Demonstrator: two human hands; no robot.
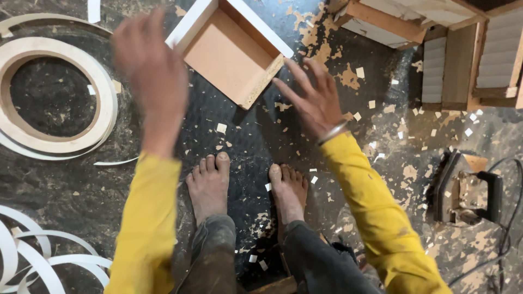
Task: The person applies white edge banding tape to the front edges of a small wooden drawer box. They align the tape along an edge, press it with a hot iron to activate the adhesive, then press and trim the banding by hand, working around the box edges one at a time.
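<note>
A coil of pale edge-banding tape (54,103) is lying flat on the dark, chip-strewn floor (250,136), to the left of the left hand, and loose white strips (43,250) are curling below it, well under that hand and near the lower left corner. A dark clothes iron (466,190) with a black handle is sitting on the floor well to the right of and below the right hand, its cord (504,239) trailing off to the right. Stacked wooden frames with grey panels (468,60) are resting up to the right of the right hand.
</note>
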